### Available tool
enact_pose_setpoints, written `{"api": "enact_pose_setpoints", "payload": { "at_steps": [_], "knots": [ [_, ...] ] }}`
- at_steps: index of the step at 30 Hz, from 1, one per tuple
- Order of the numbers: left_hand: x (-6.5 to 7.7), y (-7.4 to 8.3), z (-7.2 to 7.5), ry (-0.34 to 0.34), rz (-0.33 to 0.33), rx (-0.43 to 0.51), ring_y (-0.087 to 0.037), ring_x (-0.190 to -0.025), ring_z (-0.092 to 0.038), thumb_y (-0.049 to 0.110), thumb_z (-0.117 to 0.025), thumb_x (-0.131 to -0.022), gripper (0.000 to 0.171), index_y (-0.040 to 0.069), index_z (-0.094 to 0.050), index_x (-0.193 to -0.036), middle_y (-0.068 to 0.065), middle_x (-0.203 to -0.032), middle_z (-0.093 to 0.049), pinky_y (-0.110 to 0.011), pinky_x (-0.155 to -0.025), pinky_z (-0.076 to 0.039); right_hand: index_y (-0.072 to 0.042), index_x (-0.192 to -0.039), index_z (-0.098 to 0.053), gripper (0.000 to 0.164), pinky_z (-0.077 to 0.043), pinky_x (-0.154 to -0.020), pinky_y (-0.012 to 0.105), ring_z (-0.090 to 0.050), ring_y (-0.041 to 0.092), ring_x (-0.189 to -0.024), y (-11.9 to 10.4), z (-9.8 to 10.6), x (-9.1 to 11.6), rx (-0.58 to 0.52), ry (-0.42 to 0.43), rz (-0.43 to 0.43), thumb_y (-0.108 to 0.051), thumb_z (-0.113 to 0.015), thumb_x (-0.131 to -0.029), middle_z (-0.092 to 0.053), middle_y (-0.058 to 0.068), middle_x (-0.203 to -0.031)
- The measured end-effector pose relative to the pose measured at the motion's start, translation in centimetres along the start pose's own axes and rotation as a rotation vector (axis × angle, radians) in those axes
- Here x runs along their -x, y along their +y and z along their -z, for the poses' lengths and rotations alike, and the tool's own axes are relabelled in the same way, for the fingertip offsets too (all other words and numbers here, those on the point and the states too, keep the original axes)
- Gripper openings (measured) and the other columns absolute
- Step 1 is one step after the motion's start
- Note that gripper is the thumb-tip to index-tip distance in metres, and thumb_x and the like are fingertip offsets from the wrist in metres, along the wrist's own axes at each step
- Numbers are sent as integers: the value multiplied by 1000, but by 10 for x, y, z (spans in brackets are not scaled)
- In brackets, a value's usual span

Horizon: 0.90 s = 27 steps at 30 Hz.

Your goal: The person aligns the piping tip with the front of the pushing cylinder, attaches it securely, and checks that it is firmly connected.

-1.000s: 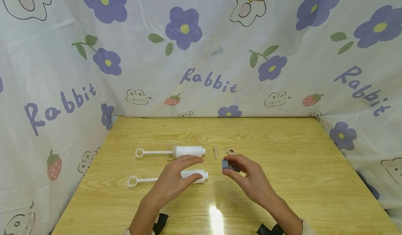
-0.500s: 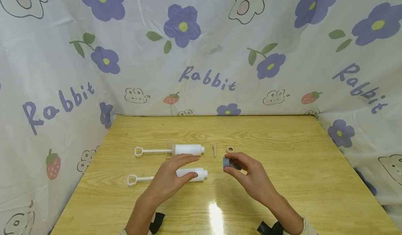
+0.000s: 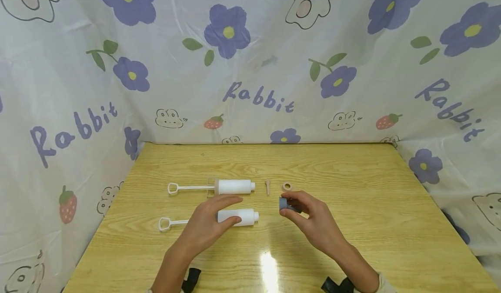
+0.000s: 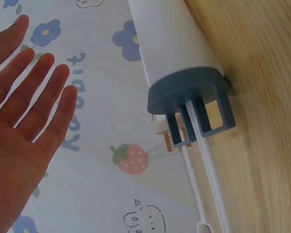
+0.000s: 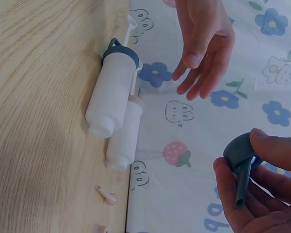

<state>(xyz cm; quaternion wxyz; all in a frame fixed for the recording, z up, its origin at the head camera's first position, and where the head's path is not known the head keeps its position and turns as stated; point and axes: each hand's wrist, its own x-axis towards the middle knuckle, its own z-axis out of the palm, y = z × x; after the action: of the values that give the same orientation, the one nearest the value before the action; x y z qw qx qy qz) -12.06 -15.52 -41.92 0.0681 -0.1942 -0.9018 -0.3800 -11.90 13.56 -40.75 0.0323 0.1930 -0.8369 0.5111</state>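
My right hand (image 3: 315, 217) pinches a blue-grey cap (image 3: 283, 204) between thumb and fingers. In the right wrist view a thin blue-grey spout (image 5: 243, 187) sticks out beneath the rounded cap top (image 5: 238, 148). My left hand (image 3: 207, 223) hovers with spread, slightly bent fingers over the nearer white syringe (image 3: 245, 217), holding nothing. That syringe lies on its side, its plunger handle (image 3: 165, 224) pointing left; a blue-grey collar (image 4: 184, 87) with two side loops shows in the left wrist view. Behind it lies a second white syringe (image 3: 235, 187) with a beige collar (image 3: 217, 187).
Beyond my right hand a small beige nozzle (image 3: 268, 188) and a beige ring (image 3: 283, 188) lie on the wooden table (image 3: 352, 171). A patterned cloth (image 3: 258, 75) hangs behind the table and along its sides.
My left hand has drifted left and slightly back toward me, uncovering more of the nearer syringe. The right hand has shifted slightly right, still gripping the blue-grey cap.
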Motion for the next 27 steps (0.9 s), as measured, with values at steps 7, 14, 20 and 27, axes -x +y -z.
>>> {"api": "enact_pose_setpoints", "payload": {
  "at_steps": [7, 14, 20, 27],
  "knots": [
    [3, -5, 4, 15, 8, -6, -26, -132, -62, 20, -84, -86, 45, 19, -73, -130, 2, -135, -70, -53, -109, -51, -16, -132, -67, 38, -61, -94, 31, -72, 21, -111, -1, 0, 0, -1, 4, 9, -22, -74, -95, -72, 4, -125],
    [6, -10, 7, 25, 2, -9, -27, -132, -62, 18, -85, -85, 47, 19, -73, -129, 0, -135, -70, -53, -107, -52, -16, -132, -67, 37, -60, -94, 31, -72, 22, -112, -2, 1, -1, 5, 3, 14, -23, -74, -96, -71, 4, -127],
    [9, -16, 7, 25, 13, -29, -28, -133, -62, 18, -85, -85, 48, 19, -72, -131, -2, -136, -70, -53, -108, -51, -15, -132, -67, 37, -60, -94, 29, -72, 21, -112, -3, 2, 0, 2, -2, 8, -24, -74, -96, -71, 4, -126],
    [13, -21, 10, 32, 41, -58, -30, -133, -61, 18, -85, -85, 48, 17, -72, -130, -3, -137, -69, -54, -108, -51, -15, -132, -67, 37, -60, -95, 32, -72, 22, -112, -4, 1, 0, 4, -1, 6, -24, -74, -96, -71, 4, -126]
  ]
}}
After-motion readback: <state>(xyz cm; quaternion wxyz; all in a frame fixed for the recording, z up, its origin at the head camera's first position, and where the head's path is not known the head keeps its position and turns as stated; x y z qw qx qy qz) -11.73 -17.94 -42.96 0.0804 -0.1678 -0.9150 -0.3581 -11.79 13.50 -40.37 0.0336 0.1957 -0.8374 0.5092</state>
